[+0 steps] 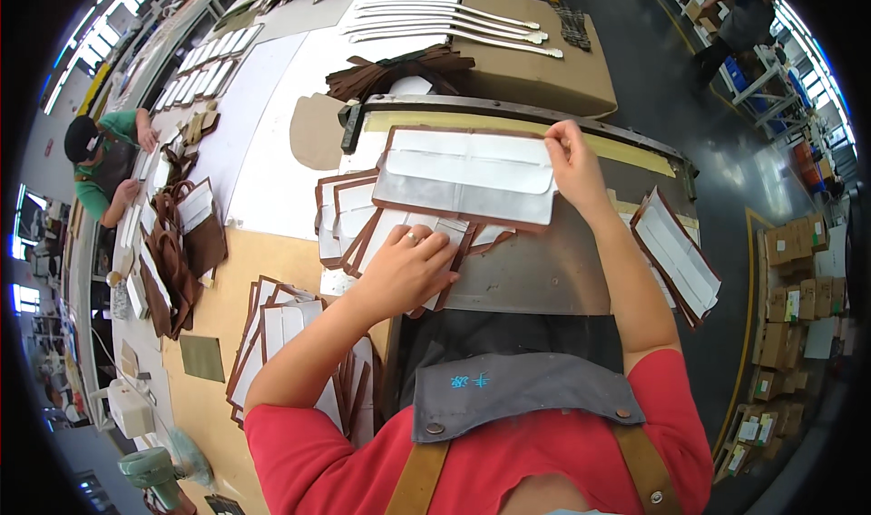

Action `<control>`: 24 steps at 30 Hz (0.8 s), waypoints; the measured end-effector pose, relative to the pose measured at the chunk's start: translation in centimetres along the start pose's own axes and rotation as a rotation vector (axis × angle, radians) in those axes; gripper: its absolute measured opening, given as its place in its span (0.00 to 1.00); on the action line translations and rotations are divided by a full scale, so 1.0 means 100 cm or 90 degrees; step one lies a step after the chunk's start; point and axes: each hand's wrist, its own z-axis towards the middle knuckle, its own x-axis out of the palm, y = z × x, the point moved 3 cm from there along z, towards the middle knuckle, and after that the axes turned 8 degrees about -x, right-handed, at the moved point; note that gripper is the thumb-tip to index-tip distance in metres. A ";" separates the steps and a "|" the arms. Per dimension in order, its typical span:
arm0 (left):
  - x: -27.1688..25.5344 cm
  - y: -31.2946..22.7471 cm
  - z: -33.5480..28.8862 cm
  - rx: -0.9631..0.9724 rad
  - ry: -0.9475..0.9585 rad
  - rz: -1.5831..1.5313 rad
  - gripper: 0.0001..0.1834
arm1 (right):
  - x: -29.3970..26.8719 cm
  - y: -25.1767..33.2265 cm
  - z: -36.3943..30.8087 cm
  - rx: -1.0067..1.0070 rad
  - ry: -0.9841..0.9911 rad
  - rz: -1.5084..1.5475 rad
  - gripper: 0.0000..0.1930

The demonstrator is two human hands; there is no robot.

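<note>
A rectangular white-lined brown leather panel (467, 175), with a curved flap shape on its face, is held up before me. My right hand (577, 172) pinches its upper right corner between thumb and fingers. Just below it, my left hand (406, 265) lies over a fanned pile of similar panels (352, 211), fingers spread and slightly bent, a ring on one. Part of that pile is hidden by the hand and the raised panel. Beneath is a grey metal work surface (535, 274) with a dark rail (508, 111) along its far side.
More panels are stacked at the left (290, 324) and at the right edge (676, 252). Brown strips (399, 70) and long pale straps (454, 25) lie beyond, partly on a cardboard box (535, 70). A co-worker in green (113, 156) works at the far left bench. Cartons (780, 306) line the right.
</note>
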 end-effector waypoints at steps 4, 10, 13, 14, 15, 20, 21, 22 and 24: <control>-0.008 0.002 -0.019 0.002 0.063 -0.014 0.13 | -0.009 -0.024 0.017 -0.023 -0.030 -0.043 0.04; -0.042 0.026 -0.018 -0.091 0.068 -0.108 0.12 | -0.016 -0.054 0.027 -0.023 -0.029 -0.111 0.04; -0.031 0.037 0.040 -0.116 -0.083 -0.062 0.09 | -0.016 -0.066 0.025 -0.032 -0.058 -0.182 0.05; -0.020 0.040 0.057 -0.148 -0.073 -0.046 0.14 | -0.012 -0.064 0.024 -0.025 -0.058 -0.200 0.05; 0.000 0.048 0.076 -0.138 -0.170 0.034 0.17 | -0.010 -0.062 0.025 -0.015 -0.056 -0.227 0.06; 0.043 0.061 0.128 -0.283 0.020 0.118 0.25 | -0.020 -0.058 0.024 0.013 -0.017 -0.358 0.08; 0.043 0.060 0.126 -0.282 0.003 0.115 0.25 | -0.024 -0.051 0.020 -0.059 -0.016 -0.383 0.07; 0.042 0.062 0.123 -0.281 -0.014 0.113 0.25 | -0.027 -0.047 0.017 -0.131 -0.015 -0.406 0.06; 0.042 0.067 0.117 -0.280 -0.035 0.121 0.26 | -0.027 -0.037 0.008 -0.202 0.053 -0.370 0.08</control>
